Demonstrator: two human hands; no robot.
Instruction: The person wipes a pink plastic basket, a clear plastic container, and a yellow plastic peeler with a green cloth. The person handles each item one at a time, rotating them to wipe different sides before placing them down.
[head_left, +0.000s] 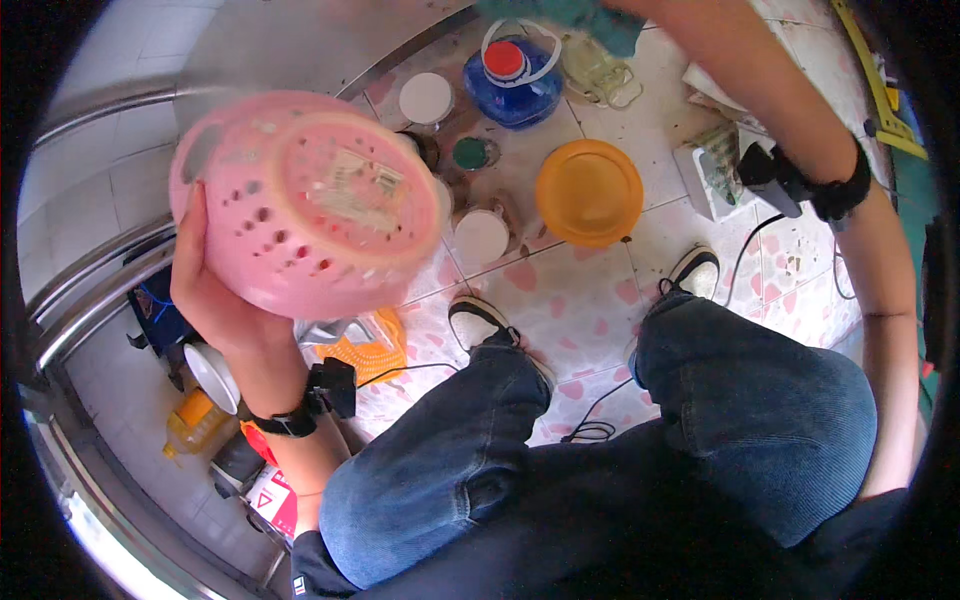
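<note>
A pink plastic basket (315, 202) with drain holes is held up in my left hand (202, 277), at the left over the floor. Its underside faces me, with a pale label on the base, and it looks blurred. My thumb lies along its outer wall near a handle slot; the other fingers are hidden behind it. My right forearm (750, 67) reaches across the upper right, and the hand itself is out of view past the top edge. Beside that wrist hangs a teal cloth (607, 26), partly cut off by the frame.
On the tiled floor (570, 307) stand a blue jug (514, 90) with a red cap, several lidded jars (482, 235), a clear bottle (600, 71) and an orange plastic lid or dish (589, 193). Metal rails (105, 300) run along the left. A black cable (592, 427) lies between my feet.
</note>
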